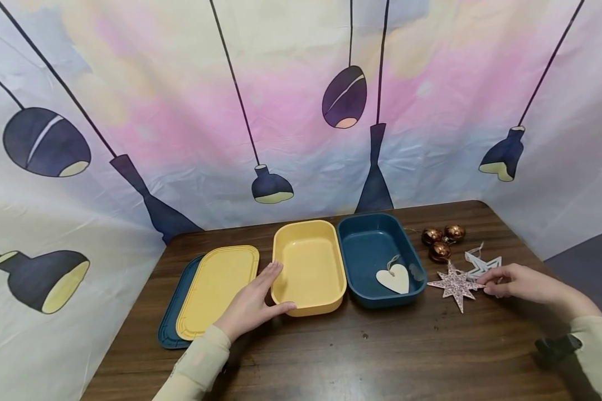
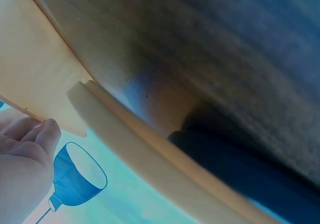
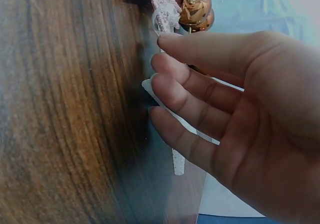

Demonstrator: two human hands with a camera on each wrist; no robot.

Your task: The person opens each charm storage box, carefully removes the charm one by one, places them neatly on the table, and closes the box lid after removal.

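Observation:
My left hand (image 1: 253, 301) rests against the yellow box (image 1: 308, 267), its fingers along the left rim and its thumb at the near left corner. In the left wrist view, its fingers (image 2: 47, 134) touch the box's edge. Right of it stands a dark blue box (image 1: 376, 245) with a white heart ornament (image 1: 394, 279) inside. My right hand (image 1: 524, 284) is at the right tip of a pink glittery star (image 1: 457, 285), beside a white star ornament (image 1: 481, 265). In the right wrist view, the thumb and loosely bent fingers (image 3: 170, 92) stand apart, fingertips right at the stars.
Several shiny copper baubles (image 1: 438, 250) lie behind the stars. On the left, a yellow lid (image 1: 218, 289) overlaps a dark blue lid (image 1: 170, 328). All stand on a dark wooden table (image 1: 331, 356), with a cloth printed with lamps (image 1: 301, 139) hanging behind.

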